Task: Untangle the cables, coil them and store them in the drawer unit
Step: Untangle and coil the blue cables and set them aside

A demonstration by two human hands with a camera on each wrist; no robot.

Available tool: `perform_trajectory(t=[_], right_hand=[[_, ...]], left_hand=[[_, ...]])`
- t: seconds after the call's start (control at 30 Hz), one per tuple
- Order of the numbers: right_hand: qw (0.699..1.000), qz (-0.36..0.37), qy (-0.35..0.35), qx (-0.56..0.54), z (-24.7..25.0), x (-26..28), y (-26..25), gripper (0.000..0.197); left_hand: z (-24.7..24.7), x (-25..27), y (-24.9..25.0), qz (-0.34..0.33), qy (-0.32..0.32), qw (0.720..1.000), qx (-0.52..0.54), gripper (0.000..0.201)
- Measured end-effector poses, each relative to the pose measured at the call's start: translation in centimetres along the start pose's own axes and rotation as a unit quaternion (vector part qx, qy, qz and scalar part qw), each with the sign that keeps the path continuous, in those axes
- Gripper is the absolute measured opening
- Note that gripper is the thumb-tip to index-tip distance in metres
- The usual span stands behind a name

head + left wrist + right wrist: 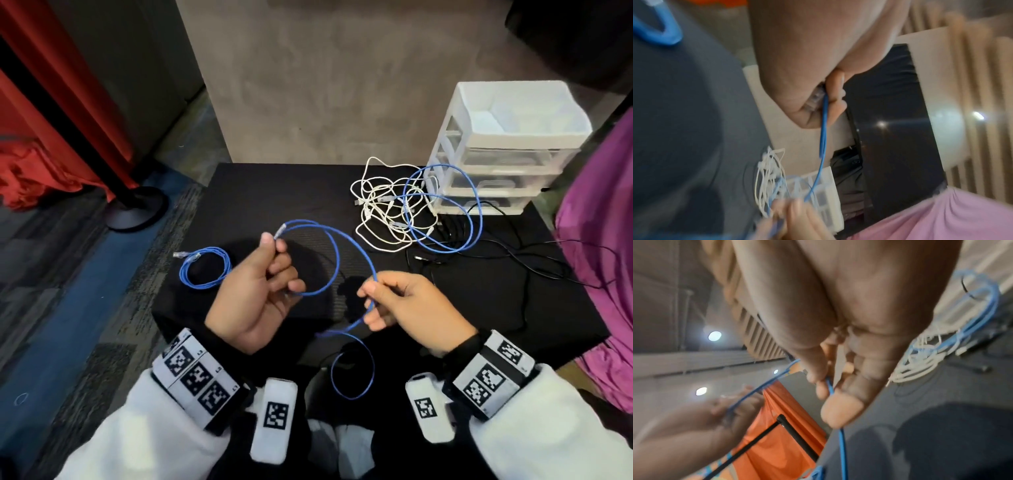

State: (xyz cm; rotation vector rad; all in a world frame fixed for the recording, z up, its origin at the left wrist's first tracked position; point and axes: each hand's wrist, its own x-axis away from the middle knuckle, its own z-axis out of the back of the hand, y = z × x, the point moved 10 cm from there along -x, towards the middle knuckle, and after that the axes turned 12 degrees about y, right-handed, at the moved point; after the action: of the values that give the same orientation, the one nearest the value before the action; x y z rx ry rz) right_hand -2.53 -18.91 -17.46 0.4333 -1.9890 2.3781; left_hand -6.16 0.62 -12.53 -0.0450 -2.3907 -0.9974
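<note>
Above the black table (pixel 260 192) my left hand (pixel 270 270) pinches a blue network cable (pixel 334 246) just behind its clear plug and holds a loop of it. My right hand (pixel 373 291) pinches the same cable (pixel 830 386) farther along; the rest hangs in a loop (pixel 352 370) toward my lap. A coiled blue cable (pixel 205 267) lies at the table's left. A tangle of white cables (pixel 383 209), another blue cable (pixel 445 205) and black cables (pixel 513 253) lies in front of the white drawer unit (pixel 507 147) at the back right.
A black stand base (pixel 137 209) and red curtain (pixel 51 137) stand on the floor at left. Purple fabric (pixel 603 240) hangs over the table's right edge. A grey wall (pixel 342 85) rises behind the table.
</note>
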Motion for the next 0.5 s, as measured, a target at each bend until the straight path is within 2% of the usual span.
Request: perform_trajectory(t=[0.1, 0.2, 0.3, 0.43, 0.5], right_hand=[[0.982, -0.052, 0.059, -0.169, -0.2, -0.2, -0.3, 0.02], [0.958, -0.054, 0.08, -0.271, -0.4, -0.2, -1.3, 0.02], [0.946, -0.047, 0.072, -0.313, -0.8, 0.2, -2.1, 0.02], [0.942, -0.045, 0.028, -0.332, -1.3, 1.3, -2.4, 0.019], [0.943, -0.058, -0.006, -0.327, -1.9, 1.8, -2.1, 0.021]], left_hand=[[1.3, -0.6, -3.4, 0.098, 0.063, 0.992, 0.047, 0.029], [2.1, -0.7, -5.6, 0.118, 0.129, 0.985, 0.013, 0.031], [2.6, -0.5, -6.7, 0.122, 0.18, 0.976, -0.031, 0.032], [1.9, -0.5, -6.0, 0.109, 0.198, 0.973, 0.055, 0.032], [1.6, -0.6, -5.7, 0.108, 0.187, 0.973, 0.08, 0.034]])
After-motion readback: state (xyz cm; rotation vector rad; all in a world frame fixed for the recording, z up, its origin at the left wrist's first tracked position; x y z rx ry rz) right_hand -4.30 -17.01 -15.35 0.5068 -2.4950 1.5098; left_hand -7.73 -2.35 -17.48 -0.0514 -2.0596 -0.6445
